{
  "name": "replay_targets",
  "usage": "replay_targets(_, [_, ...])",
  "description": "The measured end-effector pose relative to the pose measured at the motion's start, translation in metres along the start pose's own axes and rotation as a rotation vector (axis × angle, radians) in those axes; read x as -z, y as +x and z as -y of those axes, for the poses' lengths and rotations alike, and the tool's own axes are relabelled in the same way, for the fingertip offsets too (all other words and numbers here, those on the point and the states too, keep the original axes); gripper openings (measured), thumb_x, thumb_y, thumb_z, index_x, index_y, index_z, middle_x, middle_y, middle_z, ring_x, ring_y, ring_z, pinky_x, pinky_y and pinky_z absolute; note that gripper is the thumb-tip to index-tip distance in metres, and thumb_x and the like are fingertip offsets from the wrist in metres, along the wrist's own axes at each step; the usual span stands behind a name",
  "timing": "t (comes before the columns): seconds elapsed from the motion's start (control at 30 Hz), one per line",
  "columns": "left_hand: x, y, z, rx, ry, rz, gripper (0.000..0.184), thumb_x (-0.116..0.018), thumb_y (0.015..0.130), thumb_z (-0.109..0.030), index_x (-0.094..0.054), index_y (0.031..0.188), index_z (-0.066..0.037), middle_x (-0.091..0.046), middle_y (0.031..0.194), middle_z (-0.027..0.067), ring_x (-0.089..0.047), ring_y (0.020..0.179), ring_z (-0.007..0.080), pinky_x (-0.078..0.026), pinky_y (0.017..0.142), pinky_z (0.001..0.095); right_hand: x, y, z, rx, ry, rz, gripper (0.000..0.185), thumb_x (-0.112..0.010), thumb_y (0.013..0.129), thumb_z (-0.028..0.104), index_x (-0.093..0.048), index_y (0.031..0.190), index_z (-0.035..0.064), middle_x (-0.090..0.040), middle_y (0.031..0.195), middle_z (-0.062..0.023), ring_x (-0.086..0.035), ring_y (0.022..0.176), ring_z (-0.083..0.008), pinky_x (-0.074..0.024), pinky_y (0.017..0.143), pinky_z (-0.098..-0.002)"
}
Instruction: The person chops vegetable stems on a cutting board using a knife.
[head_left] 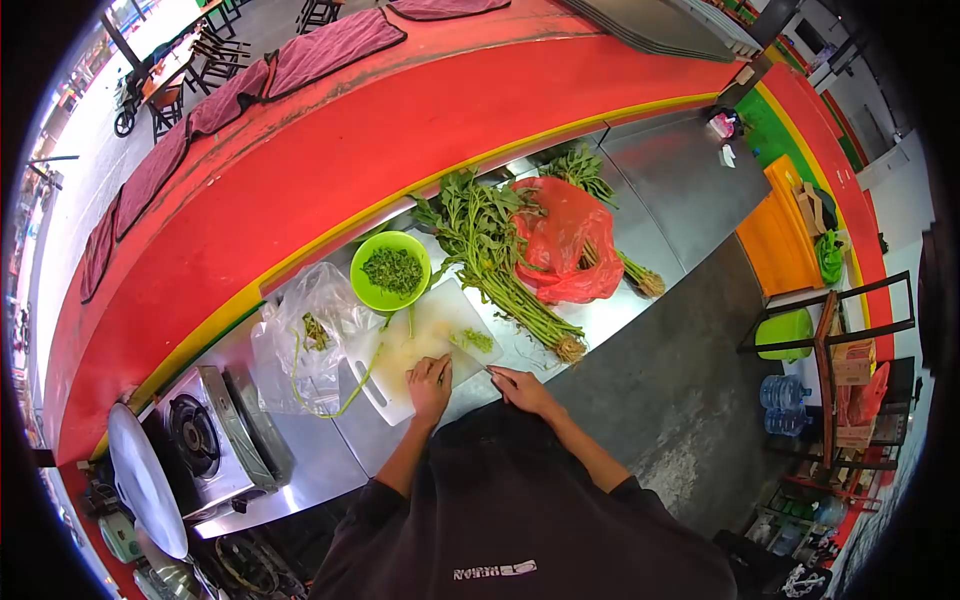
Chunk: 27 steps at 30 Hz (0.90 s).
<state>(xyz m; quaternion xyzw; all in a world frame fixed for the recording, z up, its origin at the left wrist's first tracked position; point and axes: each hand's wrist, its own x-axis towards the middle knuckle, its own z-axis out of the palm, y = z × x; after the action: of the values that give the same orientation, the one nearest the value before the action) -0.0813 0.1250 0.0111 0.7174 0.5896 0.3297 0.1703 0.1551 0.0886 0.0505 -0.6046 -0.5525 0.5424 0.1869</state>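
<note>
My left hand (pixel 430 388) rests on the white cutting board (pixel 402 345) with its fingers curled down; whatever lies under them is hidden. At the board's right edge, my right hand (pixel 524 389) is closed around what looks like a knife, whose blade hardly shows. Chopped green stems (pixel 474 341) lie on the board just beyond my hands. A green bowl (pixel 424 262) behind the board holds cut leaves (pixel 391 272). Leafy green bunches (pixel 490 285) with roots lie to the right, partly beside a red plastic bag (pixel 568 240).
Left of the board is a clear plastic bag (pixel 300 375) with scraps and a long stem. A gas stove (pixel 195 435) and a large round metal lid (pixel 143 480) stand farther left. A red wall (pixel 330 150) runs behind the steel counter (pixel 650 180). Water jugs (pixel 785 405) stand at right.
</note>
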Motion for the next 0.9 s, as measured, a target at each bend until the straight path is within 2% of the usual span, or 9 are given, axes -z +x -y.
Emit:
replay_targets(0.1, [0.0, 0.002, 0.0, -0.009, 0.009, 0.0, 0.022, -0.075, 0.09, -0.016, -0.078, 0.112, -0.015, -0.063, 0.086, 0.0007, -0.062, 0.084, 0.0199, -0.04, 0.077, 0.0387, -0.002, 0.001, 0.001, -0.013, -0.004, -0.009, 0.044, -0.053, 0.108, 0.035, -0.061, 0.143, 0.0098, -0.065, 0.072, -0.0065, -0.062, 0.062, -0.013, -0.0523, 0.067, -0.032])
replay_targets(0.17, [-0.001, 0.001, 0.0, -0.002, -0.023, -0.008, 0.021, -0.073, 0.091, -0.015, -0.078, 0.111, -0.013, -0.062, 0.084, 0.002, -0.06, 0.082, 0.0212, -0.039, 0.076, 0.0393, -0.006, 0.002, -0.003, 0.001, 0.038, -0.034, 0.047, -0.054, 0.106, 0.042, -0.061, 0.144, 0.0148, -0.068, 0.071, -0.0096, -0.067, 0.064, -0.0179, -0.0547, 0.071, -0.0358])
replay_targets(0.3, [-0.002, -0.001, 0.002, -0.003, -0.006, -0.01, 0.022, -0.074, 0.09, -0.017, -0.078, 0.112, -0.016, -0.063, 0.085, 0.0009, -0.062, 0.084, 0.02, -0.039, 0.076, 0.0392, -0.007, 0.002, -0.003, -0.012, 0.017, -0.016, 0.047, -0.054, 0.107, 0.042, -0.061, 0.144, 0.0136, -0.068, 0.072, -0.0096, -0.067, 0.064, -0.0174, -0.0545, 0.071, -0.0358])
replay_targets(0.37, [-0.002, 0.0, 0.002, -0.001, -0.011, -0.009, 0.022, -0.075, 0.09, -0.017, -0.078, 0.111, -0.016, -0.063, 0.085, 0.0009, -0.062, 0.084, 0.02, -0.039, 0.076, 0.0391, -0.007, 0.003, 0.001, -0.006, 0.028, -0.01, 0.044, -0.053, 0.109, 0.035, -0.06, 0.144, 0.0096, -0.063, 0.071, -0.0051, -0.061, 0.064, -0.0115, -0.052, 0.068, -0.0307])
replay_targets(0.9, [-0.007, 0.004, -0.006, 0.078, 0.009, -0.034, 0.017, -0.074, 0.09, -0.018, -0.078, 0.107, -0.017, -0.062, 0.08, -0.0003, -0.06, 0.078, 0.0197, -0.038, 0.074, 0.039, -0.006, 0.002, 0.006, 0.001, 0.018, 0.045, 0.044, -0.053, 0.109, 0.036, -0.06, 0.145, 0.011, -0.064, 0.075, -0.0048, -0.061, 0.064, -0.0117, -0.0524, 0.068, -0.0317])
